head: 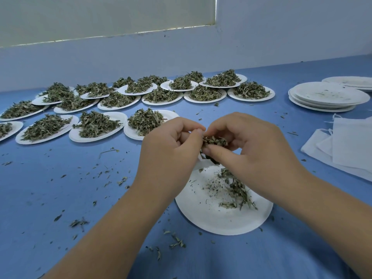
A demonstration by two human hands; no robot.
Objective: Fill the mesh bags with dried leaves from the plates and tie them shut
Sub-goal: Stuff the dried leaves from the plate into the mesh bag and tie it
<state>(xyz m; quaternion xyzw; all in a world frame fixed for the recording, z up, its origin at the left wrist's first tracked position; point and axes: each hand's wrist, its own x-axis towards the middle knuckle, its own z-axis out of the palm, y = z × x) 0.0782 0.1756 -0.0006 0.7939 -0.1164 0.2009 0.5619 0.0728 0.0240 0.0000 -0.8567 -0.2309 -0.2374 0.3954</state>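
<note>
Desk [80,188]: blue surface, littered w/ leaf crumbs. Pale wall [281,37] runs along its far edge; a closed blind [100,17] above, w/ a thin line of light under it.

Far left to centre: approx. 18 white paper plates [112,117] in rows, each heaped w/ dried leaves [96,125]. Far right: stack of used plates [326,97], only dust on top. Near right edge: spare mesh bags [352,146], flat, white, drawstrings showing.

My left hand [171,146]: fingers curled, thumb and forefinger pinched together. It holds the mesh bag [203,163]; only a white corner shows under the hand.

My right hand [247,143]: fingers bent, pinching a clump of leaves [214,140] between thumb and fingertips, right against my left hand.

Both hands are over the near plate [221,222], which holds a few leaves [237,190] and dust.
</note>
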